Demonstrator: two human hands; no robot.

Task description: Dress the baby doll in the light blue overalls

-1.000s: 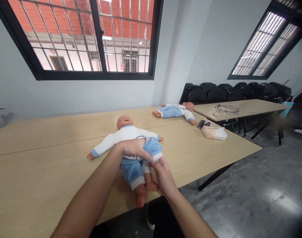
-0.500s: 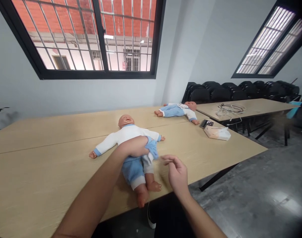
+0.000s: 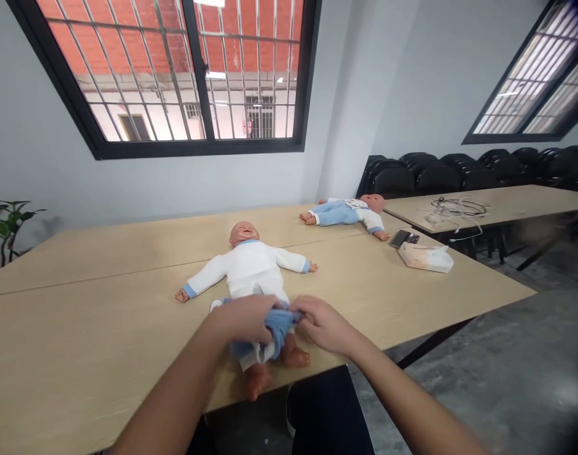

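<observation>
A baby doll (image 3: 253,262) in a white top with blue cuffs lies on its back on the table, its head toward the window and its bare feet near the front edge. Bunched around its lower legs are light-blue trousers (image 3: 280,323) with white trim. My left hand (image 3: 253,316) is closed on the bunched cloth, its fingers partly hidden. From the right, my right hand (image 3: 323,322) pinches the trousers' edge between thumb and fingers. White cloth shows at the doll's hips and thighs.
A second doll (image 3: 343,212) in blue trousers lies at the table's back right. Near it are a black phone-like object (image 3: 403,238) and a tissue pack (image 3: 426,258). Cables (image 3: 460,208) lie on another table, with stacked black chairs (image 3: 429,174) behind. The table (image 3: 104,341) ends just below the doll's feet.
The blue trousers have come down from the doll's hips to its lower legs, uncovering white cloth. My left hand has moved down with them, and my right hand has come in to grip the trousers.
</observation>
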